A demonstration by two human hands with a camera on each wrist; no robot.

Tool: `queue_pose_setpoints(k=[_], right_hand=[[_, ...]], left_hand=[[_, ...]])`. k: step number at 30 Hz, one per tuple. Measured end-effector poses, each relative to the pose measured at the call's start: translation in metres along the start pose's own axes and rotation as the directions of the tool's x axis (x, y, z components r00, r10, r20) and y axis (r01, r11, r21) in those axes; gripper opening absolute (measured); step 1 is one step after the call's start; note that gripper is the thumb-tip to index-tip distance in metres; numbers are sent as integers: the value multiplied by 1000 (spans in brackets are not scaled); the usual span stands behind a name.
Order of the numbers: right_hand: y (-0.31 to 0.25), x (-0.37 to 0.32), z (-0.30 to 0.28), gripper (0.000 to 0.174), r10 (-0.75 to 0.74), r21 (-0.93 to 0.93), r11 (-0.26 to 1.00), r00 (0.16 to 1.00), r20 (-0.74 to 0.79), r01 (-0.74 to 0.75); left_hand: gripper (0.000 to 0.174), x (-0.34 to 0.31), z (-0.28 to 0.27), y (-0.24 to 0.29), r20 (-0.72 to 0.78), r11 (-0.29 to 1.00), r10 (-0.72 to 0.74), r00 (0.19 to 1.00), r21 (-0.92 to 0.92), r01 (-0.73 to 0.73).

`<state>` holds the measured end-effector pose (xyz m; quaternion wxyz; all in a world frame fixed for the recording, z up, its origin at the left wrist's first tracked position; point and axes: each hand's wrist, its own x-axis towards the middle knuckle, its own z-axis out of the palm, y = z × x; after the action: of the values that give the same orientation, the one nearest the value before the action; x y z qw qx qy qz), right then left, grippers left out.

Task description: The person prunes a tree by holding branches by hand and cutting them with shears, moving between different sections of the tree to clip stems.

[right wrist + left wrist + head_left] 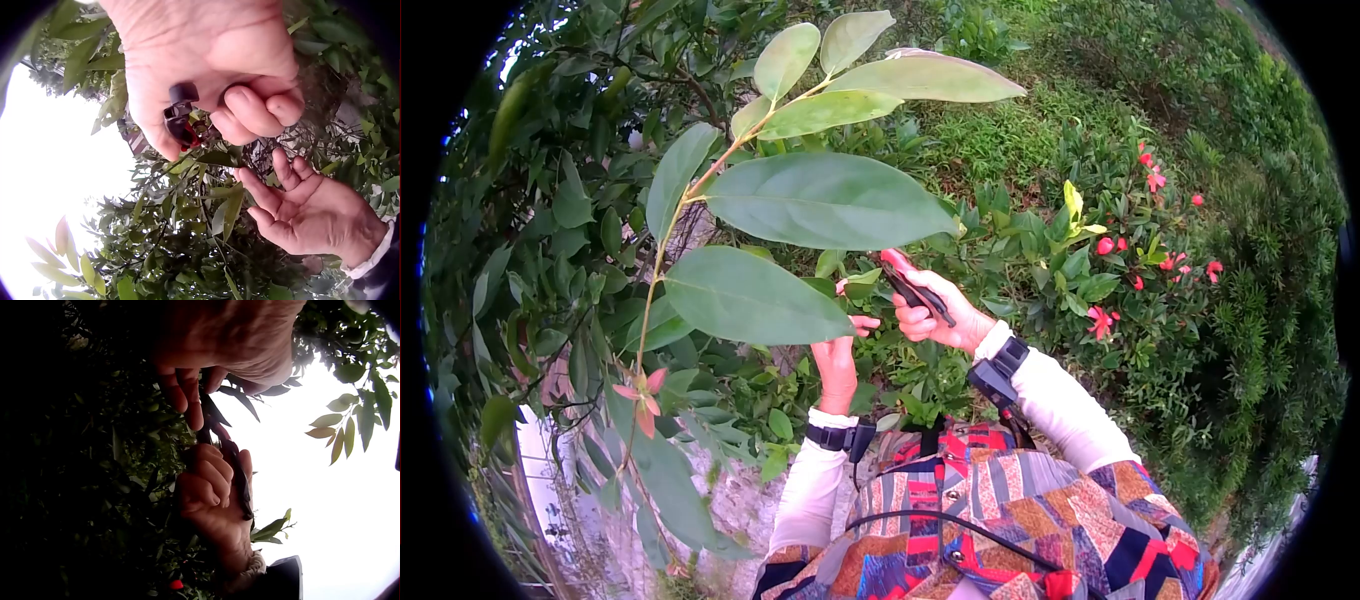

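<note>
My right hand (922, 318) is raised into a leafy shrub and grips pruning shears (910, 285) with red and black handles. In the right wrist view the fingers (250, 115) curl round the handles, and the shears' butt end (180, 115) sticks out of the fist. My left hand (855, 330) reaches up just left of it, palm open. Its fingers (265, 194) are stretched toward thin green leaves (226, 209) below the shears and hold nothing. The left wrist view shows the left fingers (187, 394) among dark leaves directly above the right fist (209, 487). The blades are hidden.
A branch with big pale-green leaves (825, 200) hangs close in front of my head and covers part of the hands. A bush with red flowers (1105, 320) stands to the right, and dense dark foliage (570, 230) to the left. Pale ground (740, 510) lies below.
</note>
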<state>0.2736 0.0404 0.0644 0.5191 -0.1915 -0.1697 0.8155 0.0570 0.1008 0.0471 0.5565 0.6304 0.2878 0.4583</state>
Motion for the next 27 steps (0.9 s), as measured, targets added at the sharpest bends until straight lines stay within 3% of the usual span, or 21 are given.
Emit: queue_pose_setpoints(k=[8,10,11,13,17,19,21,27], right_hand=[[5,-9,6,42,-57,-38,998,997,-54,55],[8,-10,5,41,-43,-18,999,997,-68,42],[9,-10,3,41,-45,-15,999,997,-55,44],[8,-12,8,42,-45,-13,999,998,-42,44],[4,-18,17,42,-65,-199,979,992,-106,43],[2,-16,17,42,-80,-273,961,989,-126,43],[2,-14,15,41,-90,-324,945,991,-100,53],[0,-1,-1,44,-32,-137,990,999,44,38]], left_hand=[[32,-4,-1,3,14,998,-11,1000,54,11],[25,-6,3,7,-41,999,-40,998,33,41],[25,-7,1,6,-41,999,-40,998,33,41],[45,-9,-3,4,-47,998,-23,999,61,26],[44,-11,-11,-5,-54,999,10,998,42,-8],[42,-5,-15,-13,-70,990,96,993,109,-88],[42,-8,-8,-4,-88,999,42,995,32,-39],[45,-7,0,0,-94,988,-70,993,-143,56]])
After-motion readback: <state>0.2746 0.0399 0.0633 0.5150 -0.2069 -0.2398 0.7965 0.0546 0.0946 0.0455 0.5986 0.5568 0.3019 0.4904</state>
